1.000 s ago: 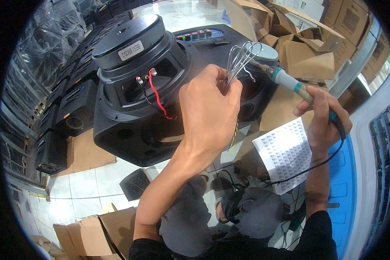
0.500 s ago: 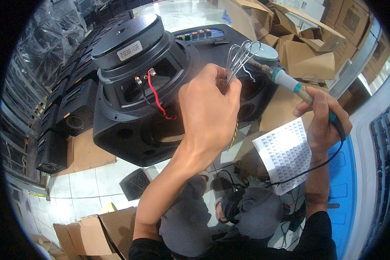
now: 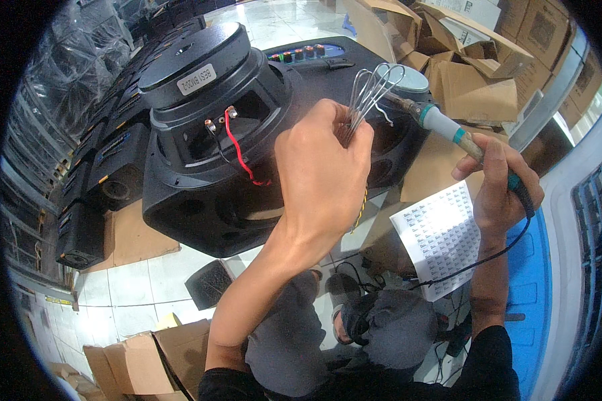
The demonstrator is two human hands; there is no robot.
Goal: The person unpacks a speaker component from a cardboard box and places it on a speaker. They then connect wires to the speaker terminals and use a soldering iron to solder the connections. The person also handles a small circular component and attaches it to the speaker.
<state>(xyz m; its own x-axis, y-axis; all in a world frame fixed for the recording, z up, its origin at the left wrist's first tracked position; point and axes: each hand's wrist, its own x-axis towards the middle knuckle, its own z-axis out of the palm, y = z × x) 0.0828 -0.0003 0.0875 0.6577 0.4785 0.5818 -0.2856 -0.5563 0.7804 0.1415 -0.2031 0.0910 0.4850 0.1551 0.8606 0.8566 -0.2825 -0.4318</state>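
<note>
In my left hand (image 3: 324,160), fingertips pinch a bundle of looped, silvery solder wire (image 3: 376,90), with a short bent end hanging off to its right. My right hand (image 3: 502,175) is wrapped round the handle of a soldering iron (image 3: 441,125), whose metal tip points left and reaches close to the wire loops. Whether the tip touches the wire I cannot tell. Left of my hands, a big round speaker driver (image 3: 197,100) rests magnet up on a black speaker cabinet (image 3: 180,220). A red wire (image 3: 239,150) and a black wire run from its two terminals.
A sheet of small printed labels (image 3: 438,240) lies below my right hand, with the iron's cable crossing it. Open cardboard boxes (image 3: 471,90) stand at the far right. More black speakers (image 3: 117,167) line the left. A blue plastic surface (image 3: 532,287) is beside my right arm.
The speaker driver and cabinet sit very slightly further left in view. Both hands keep nearly the same place and grip.
</note>
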